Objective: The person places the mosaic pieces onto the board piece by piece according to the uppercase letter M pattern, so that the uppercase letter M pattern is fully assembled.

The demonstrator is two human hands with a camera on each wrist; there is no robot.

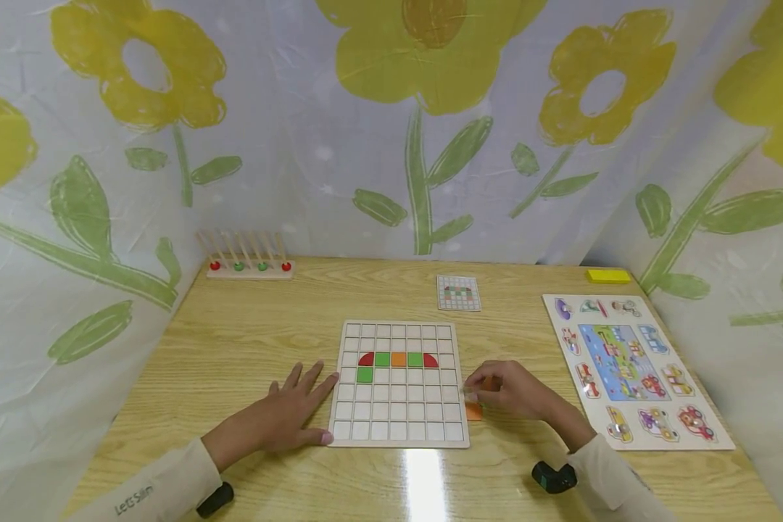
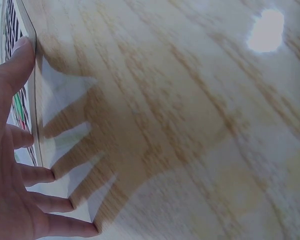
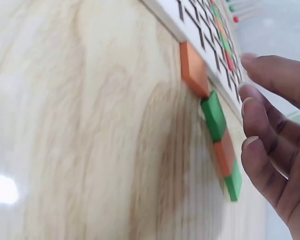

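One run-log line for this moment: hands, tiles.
left hand: thumb at near-left corner of grid board | right hand: beside loose tiles, right of board | placed tiles: red-green-orange row, one green tile below

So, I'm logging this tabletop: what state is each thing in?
Grid board: flat, partly filled, six coloured pieces on it.
Loose pieces: lying beside the board's right edge.
Left hand: fingers spread, thumb touching the board.
Right hand: fingers bent, near the loose pieces.
Pattern card: lying flat.
Bead rack: upright, beads low on its rods.
Picture puzzle: flat; piece seating unclear.
Yellow block: lying flat.
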